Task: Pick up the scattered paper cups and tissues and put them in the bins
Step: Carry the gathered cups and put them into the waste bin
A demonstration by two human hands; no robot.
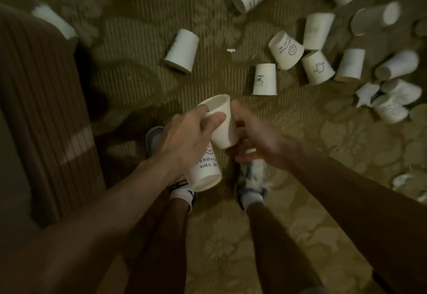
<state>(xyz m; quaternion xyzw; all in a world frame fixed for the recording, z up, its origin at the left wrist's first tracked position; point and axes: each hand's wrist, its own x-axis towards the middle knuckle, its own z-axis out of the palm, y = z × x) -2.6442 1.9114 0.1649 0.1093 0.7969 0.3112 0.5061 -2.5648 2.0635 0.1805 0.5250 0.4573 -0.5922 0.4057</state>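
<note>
I look down at a patterned carpet strewn with white paper cups. My left hand holds a printed paper cup under the palm, mouth pointing down toward me. Its thumb and forefinger touch the rim of a plain paper cup. My right hand grips that plain cup from the right, with the thumb along its side and the fingers curled under its base. Several more cups lie on the floor, such as a lone cup ahead and a smiley cup in the cluster at upper right. Crumpled tissues lie at right.
A brown ribbed piece of furniture fills the left side. My feet in sneakers stand below the hands. Another crumpled tissue lies at the right edge. No bin is in view.
</note>
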